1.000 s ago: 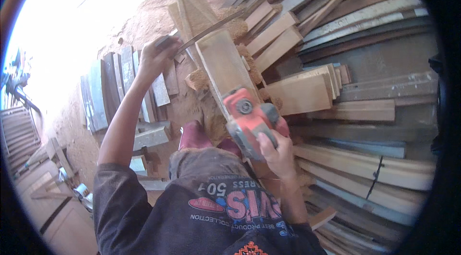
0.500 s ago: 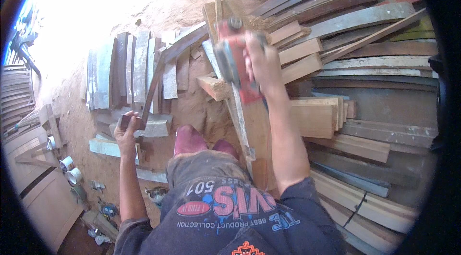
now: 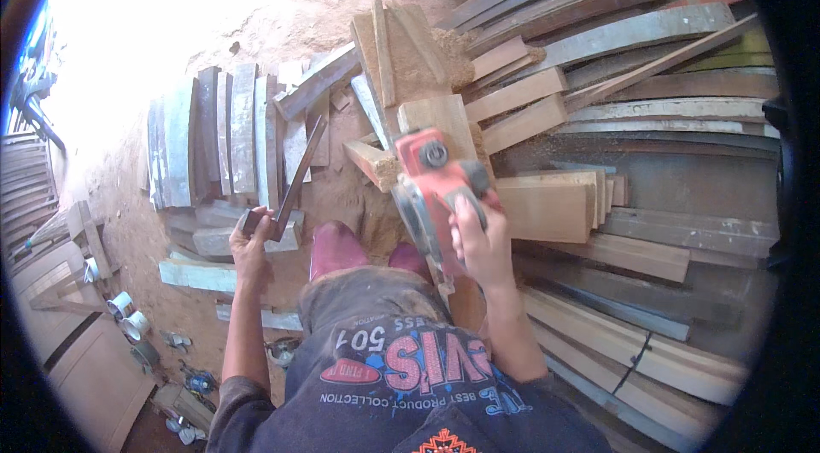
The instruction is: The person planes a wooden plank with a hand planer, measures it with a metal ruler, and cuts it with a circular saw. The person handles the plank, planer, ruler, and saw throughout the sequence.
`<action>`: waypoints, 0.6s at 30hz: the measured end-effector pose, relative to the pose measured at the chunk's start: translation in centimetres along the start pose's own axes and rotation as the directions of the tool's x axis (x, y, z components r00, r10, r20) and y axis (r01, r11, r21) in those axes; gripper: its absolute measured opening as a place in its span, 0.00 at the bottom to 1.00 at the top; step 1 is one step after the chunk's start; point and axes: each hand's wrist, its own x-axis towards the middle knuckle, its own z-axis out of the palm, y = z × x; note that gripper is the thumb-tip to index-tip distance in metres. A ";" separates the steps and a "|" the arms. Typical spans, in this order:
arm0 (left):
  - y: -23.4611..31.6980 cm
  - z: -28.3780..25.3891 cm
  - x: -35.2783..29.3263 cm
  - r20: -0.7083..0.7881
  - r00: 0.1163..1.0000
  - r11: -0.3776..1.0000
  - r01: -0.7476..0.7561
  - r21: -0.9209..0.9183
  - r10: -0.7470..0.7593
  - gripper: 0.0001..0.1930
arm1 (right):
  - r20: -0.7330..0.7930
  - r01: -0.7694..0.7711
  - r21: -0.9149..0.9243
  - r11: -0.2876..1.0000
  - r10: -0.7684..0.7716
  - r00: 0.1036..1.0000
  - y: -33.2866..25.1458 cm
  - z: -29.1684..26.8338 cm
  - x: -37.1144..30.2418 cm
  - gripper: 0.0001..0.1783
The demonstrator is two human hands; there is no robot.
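My right hand (image 3: 480,239) is closed round the handle of a red electric planer (image 3: 420,164). The planer sits over the near part of a pale wooden board (image 3: 437,118) in front of me; whether its sole touches the wood I cannot tell. On the other side, my left hand (image 3: 251,250) grips a try square (image 3: 301,169) by its dark stock. Its long dark blade points away from me, slanting up and to the right, well apart from the board.
A sawdust-covered wooden support (image 3: 408,43) extends beyond the board. Stacked planks (image 3: 653,154) fill the right side, and upright offcuts (image 3: 243,128) stand on the left. A wood block (image 3: 372,164) lies beside the board. Paint-marked cups (image 3: 126,316) and tools lie at lower left.
The planer in my right hand has come back toward my body, uncovering the board's far part. My left hand has shifted slightly right with the try square, whose blade now leans further right.
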 end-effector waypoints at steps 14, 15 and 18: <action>9.9 4.1 2.0 0.147 0.946 0.949 -0.302 0.091 0.287 0.12 | 0.007 0.244 -0.035 0.969 -0.244 0.970 -2.3 1.9 9.4 0.27; 11.1 5.2 2.6 0.199 0.936 0.942 -0.317 0.110 0.291 0.12 | -0.038 0.208 -0.037 0.977 -0.209 0.977 -1.0 1.4 6.8 0.26; 13.7 10.1 4.6 0.424 0.834 0.886 -0.444 0.136 0.353 0.12 | -0.073 -0.040 0.037 0.999 0.042 0.996 1.9 -1.8 -0.2 0.25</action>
